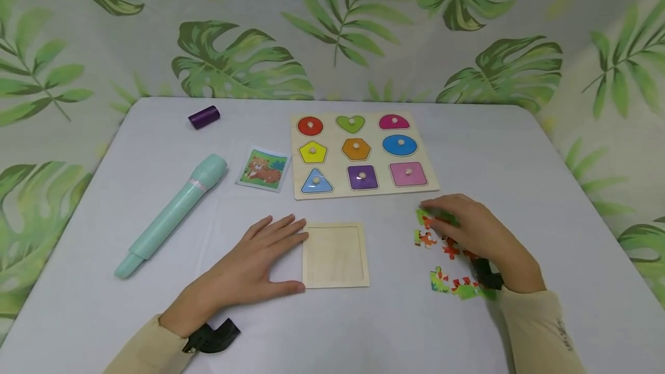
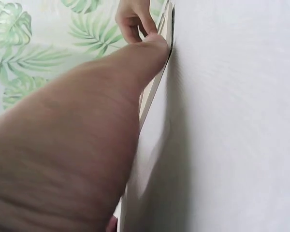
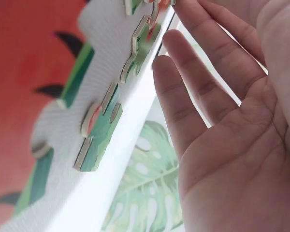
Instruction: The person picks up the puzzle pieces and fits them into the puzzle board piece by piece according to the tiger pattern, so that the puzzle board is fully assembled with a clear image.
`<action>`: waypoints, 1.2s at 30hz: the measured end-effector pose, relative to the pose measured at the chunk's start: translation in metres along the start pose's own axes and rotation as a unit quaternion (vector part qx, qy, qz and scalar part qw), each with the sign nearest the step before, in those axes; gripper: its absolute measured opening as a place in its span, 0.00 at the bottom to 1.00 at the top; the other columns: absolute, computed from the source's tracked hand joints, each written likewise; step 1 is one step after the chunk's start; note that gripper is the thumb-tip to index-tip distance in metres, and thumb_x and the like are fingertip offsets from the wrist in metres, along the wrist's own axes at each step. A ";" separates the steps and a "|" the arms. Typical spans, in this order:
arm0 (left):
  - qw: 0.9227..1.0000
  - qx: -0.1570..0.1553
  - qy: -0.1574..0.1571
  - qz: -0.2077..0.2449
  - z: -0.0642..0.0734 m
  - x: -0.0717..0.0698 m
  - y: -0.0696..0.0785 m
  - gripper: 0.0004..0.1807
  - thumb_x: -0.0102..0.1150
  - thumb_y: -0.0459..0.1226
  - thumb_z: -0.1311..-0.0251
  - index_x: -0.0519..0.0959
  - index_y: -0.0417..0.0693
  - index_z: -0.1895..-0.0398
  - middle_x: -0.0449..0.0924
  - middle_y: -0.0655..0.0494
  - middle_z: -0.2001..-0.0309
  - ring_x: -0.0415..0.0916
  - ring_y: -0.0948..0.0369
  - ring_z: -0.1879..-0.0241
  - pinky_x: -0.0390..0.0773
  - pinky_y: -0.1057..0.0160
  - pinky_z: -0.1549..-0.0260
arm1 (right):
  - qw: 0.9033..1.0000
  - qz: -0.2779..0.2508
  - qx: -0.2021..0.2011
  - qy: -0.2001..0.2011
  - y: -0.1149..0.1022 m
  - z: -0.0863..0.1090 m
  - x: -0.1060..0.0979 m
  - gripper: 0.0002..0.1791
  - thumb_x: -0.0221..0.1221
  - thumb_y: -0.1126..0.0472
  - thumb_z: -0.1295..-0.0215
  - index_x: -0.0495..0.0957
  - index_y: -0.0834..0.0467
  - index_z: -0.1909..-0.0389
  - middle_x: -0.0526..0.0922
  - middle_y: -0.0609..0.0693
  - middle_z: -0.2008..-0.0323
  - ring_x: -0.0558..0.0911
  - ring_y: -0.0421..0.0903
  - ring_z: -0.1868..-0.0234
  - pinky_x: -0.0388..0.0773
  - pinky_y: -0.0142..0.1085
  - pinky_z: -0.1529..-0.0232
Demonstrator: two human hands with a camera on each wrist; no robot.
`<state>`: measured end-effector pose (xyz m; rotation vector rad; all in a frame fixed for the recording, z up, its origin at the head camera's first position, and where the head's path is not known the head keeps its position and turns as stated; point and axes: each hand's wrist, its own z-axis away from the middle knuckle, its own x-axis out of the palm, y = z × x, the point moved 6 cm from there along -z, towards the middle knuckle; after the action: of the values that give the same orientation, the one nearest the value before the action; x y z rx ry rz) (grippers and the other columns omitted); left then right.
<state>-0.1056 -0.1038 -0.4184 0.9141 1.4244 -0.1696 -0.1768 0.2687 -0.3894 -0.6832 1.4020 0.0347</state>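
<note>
My left hand (image 1: pixel 262 261) lies spread beside a square wooden puzzle tray (image 1: pixel 335 255), with fingertips and thumb at its left edge. In the left wrist view the thumb (image 2: pixel 152 46) reaches the tray's side. Over on the right, my right hand (image 1: pixel 470 224) hovers low above loose jigsaw pieces in green, red and orange. Its index finger and thumb are spread around a green-and-red jigsaw piece (image 1: pixel 422 217), fingertips right at its edges. The right wrist view shows the other fingers (image 3: pixel 171 92) fairly straight, above a green jigsaw piece (image 3: pixel 104 135). Part of the pieces is hidden beneath this hand.
Behind the tray lies a wooden knob-puzzle board (image 1: pixel 335 175) with coloured shapes. A small tiger picture card (image 1: pixel 263 169) sits left of it. Further left are a mint-green tube-shaped object (image 1: pixel 168 218) and a purple cylinder (image 1: pixel 204 117). Leaf-patterned cloth (image 1: pixel 358 27) hangs behind the table.
</note>
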 end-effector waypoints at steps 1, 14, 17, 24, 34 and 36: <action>1.000 -0.002 0.000 -0.004 0.000 0.000 0.000 0.50 0.69 0.65 0.45 0.68 0.52 0.23 0.60 0.57 0.20 0.52 0.54 0.19 0.48 0.43 0.21 | 1.000 -0.001 0.002 -0.001 0.001 0.000 0.000 0.25 0.69 0.63 0.34 0.80 0.57 0.37 0.82 0.59 0.41 0.78 0.59 0.39 0.81 0.59 0.41; 1.000 -0.011 -0.005 -0.018 0.000 0.001 0.000 0.53 0.68 0.67 0.45 0.65 0.50 0.22 0.59 0.58 0.20 0.51 0.56 0.19 0.47 0.45 0.20 | 0.999 0.043 -0.006 0.014 -0.003 -0.002 -0.003 0.21 0.72 0.60 0.36 0.85 0.56 0.42 0.87 0.55 0.46 0.84 0.55 0.44 0.84 0.55 0.45; 1.000 -0.015 -0.009 -0.016 0.000 0.001 0.000 0.53 0.68 0.67 0.46 0.65 0.51 0.21 0.59 0.59 0.20 0.50 0.56 0.18 0.46 0.45 0.20 | 0.999 0.047 -0.013 0.024 -0.002 -0.003 -0.002 0.21 0.72 0.61 0.38 0.86 0.56 0.43 0.88 0.55 0.48 0.85 0.55 0.46 0.84 0.55 0.46; 1.000 -0.021 -0.012 -0.014 0.000 0.002 0.000 0.53 0.69 0.66 0.46 0.65 0.51 0.21 0.58 0.59 0.20 0.50 0.56 0.18 0.46 0.44 0.20 | 0.997 0.046 -0.025 0.048 -0.002 -0.003 -0.002 0.22 0.74 0.61 0.41 0.86 0.59 0.44 0.89 0.56 0.51 0.86 0.55 0.49 0.86 0.55 0.49; 1.000 -0.018 -0.013 -0.013 0.000 0.002 -0.001 0.53 0.68 0.66 0.44 0.63 0.52 0.20 0.57 0.58 0.19 0.50 0.57 0.18 0.46 0.45 0.19 | 0.992 0.045 -0.056 0.100 -0.008 -0.003 -0.006 0.21 0.76 0.63 0.44 0.87 0.56 0.48 0.90 0.52 0.54 0.88 0.51 0.54 0.87 0.52 0.53; 1.000 -0.018 -0.013 -0.009 0.000 0.002 -0.001 0.53 0.68 0.66 0.44 0.63 0.52 0.20 0.57 0.58 0.19 0.50 0.57 0.19 0.46 0.45 0.19 | 0.991 0.043 -0.062 0.106 -0.010 -0.002 -0.007 0.22 0.76 0.64 0.45 0.87 0.56 0.48 0.90 0.51 0.54 0.88 0.50 0.55 0.87 0.51 0.53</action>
<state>-0.1059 -0.1039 -0.4204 0.8667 1.4082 -0.1689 -0.1764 0.2623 -0.3793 -0.7454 1.6437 0.1223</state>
